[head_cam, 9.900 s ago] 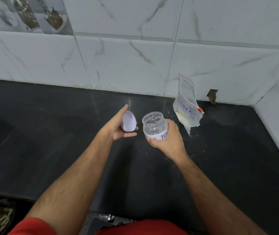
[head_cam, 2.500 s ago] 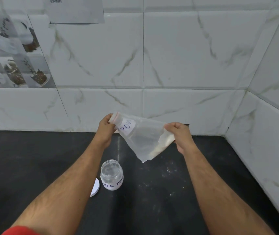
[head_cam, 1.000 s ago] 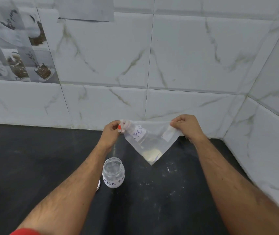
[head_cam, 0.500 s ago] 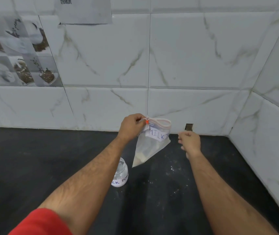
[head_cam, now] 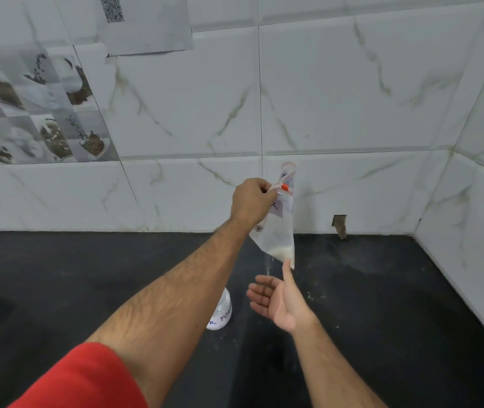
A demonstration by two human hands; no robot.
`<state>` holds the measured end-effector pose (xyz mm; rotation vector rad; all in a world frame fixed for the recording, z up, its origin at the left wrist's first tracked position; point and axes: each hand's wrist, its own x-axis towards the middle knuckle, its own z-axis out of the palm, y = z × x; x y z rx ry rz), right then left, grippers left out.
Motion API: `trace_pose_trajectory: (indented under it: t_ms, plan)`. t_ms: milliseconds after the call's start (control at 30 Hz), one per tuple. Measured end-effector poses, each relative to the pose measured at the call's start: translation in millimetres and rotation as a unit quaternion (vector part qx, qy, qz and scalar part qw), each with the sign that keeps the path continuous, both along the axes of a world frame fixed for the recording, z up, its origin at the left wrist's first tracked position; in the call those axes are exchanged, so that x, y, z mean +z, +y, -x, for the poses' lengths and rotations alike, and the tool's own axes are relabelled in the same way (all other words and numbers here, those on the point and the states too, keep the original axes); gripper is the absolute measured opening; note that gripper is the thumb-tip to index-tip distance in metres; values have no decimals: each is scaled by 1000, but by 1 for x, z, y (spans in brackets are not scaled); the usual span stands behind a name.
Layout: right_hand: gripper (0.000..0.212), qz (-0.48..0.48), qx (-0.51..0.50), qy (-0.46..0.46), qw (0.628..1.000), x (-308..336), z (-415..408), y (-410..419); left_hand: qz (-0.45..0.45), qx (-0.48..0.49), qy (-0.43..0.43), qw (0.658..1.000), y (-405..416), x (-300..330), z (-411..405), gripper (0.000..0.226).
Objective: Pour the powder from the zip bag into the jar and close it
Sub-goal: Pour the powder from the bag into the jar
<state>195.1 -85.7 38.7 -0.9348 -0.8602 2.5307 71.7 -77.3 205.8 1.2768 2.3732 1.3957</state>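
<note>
Clearly my left hand (head_cam: 251, 203) pinches the limp bag (head_cam: 279, 231) at its zip — right hand (head_cam: 279, 301) open, empty — I'd grip its powder-weighted bottom corner.

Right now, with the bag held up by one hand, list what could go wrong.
1. Powder seems to trickle from the zip bag's low corner, away from the jar: more could land on the counter.
2. The left hand alone pinches the top; the bag might swing.
3. The left forearm half hides the jar and could knock it.
</note>
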Motion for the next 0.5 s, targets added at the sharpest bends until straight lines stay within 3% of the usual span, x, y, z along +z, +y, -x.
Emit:
trace_pose_trajectory:
  t_ms: [133, 267, 400, 500]
  plan:
    - [105, 146, -144, 104, 973, 2, 24, 0, 5, -42, -68, 997, -6, 6, 0, 28]
    - [116, 200, -200, 199, 938, 6, 36, 8, 11, -107, -137, 985, -32, 8, 11, 22]
    - [88, 174, -264, 239, 918, 11, 36, 16, 15, -148, -161, 976, -71, 0, 31, 35]
    - [72, 125, -269, 251, 921, 16, 32, 30, 2, -127, -130, 983, -100, -17, 53, 29]
